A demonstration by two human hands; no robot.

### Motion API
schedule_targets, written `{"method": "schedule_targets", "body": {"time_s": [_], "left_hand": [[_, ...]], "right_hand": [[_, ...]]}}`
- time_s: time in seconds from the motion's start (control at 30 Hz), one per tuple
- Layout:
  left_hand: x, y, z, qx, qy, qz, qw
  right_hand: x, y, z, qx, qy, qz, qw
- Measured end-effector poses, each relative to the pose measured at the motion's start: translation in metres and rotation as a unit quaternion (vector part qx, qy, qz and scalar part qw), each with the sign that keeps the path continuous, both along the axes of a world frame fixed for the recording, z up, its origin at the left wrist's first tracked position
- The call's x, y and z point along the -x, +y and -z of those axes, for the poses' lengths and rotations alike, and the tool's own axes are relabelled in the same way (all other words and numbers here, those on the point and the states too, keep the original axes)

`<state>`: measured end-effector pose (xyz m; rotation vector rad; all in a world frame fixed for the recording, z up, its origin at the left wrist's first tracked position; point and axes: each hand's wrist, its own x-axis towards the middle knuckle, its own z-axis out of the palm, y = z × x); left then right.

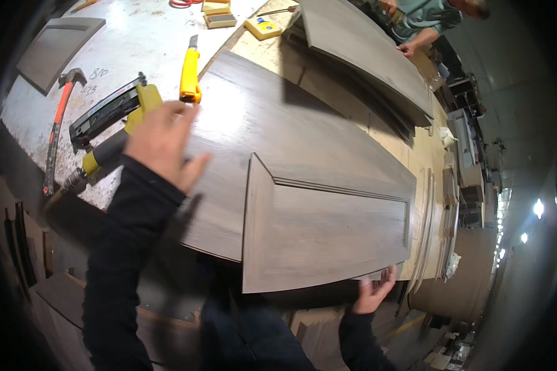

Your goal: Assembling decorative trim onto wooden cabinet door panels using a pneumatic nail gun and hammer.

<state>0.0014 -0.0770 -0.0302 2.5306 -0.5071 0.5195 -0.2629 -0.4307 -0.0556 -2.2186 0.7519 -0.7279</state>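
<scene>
My left hand (162, 143) is over a yellow and black nail gun (108, 117), thumb spread away from the fingers. It is open, and whether it touches the tool cannot be made out. Just beyond the fingertips, a yellow utility knife (190, 71) lies on a large grey-brown wood-grain board (229, 111). On that board's near right part rests a smaller panel (328, 232) with a grooved recess, its near edge overhanging. My right hand (375, 292) is at this near edge, fingers apart and fingertips meeting or almost meeting it. It is open.
An orange-handled hammer (60, 117) and a small grey panel (59, 49) lie on the white tabletop (136, 37) at left. Yellow boxes (263, 28) stand at the back. Stacked boards (365, 52) sit far right, where another person's hand (407, 49) touches their edge.
</scene>
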Motion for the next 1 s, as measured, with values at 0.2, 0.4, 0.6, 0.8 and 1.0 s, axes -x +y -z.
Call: {"method": "schedule_targets", "body": {"time_s": [0.2, 0.4, 0.6, 0.8, 1.0], "left_hand": [[-0.016, -0.065, 0.046, 0.042, 0.223, 0.067, 0.972], [0.032, -0.075, 0.058, 0.151, 0.1, 0.054, 0.982], [0.128, -0.075, 0.059, 0.128, 0.106, -0.02, 0.986], [0.197, -0.083, 0.067, 0.185, 0.152, -0.109, 0.965], [0.214, -0.077, 0.068, 0.571, 0.374, -0.076, 0.727]], "right_hand": [[-0.007, -0.087, 0.034, -0.366, 0.003, 0.242, 0.899], [-0.009, -0.139, 0.036, -0.402, -0.098, 0.14, 0.9], [-0.053, -0.151, 0.014, -0.307, -0.028, 0.017, 0.951], [-0.078, 0.019, -0.021, 0.102, 0.118, -0.309, 0.938], [-0.07, 0.1, -0.009, 0.026, 0.151, -0.475, 0.866]]}}
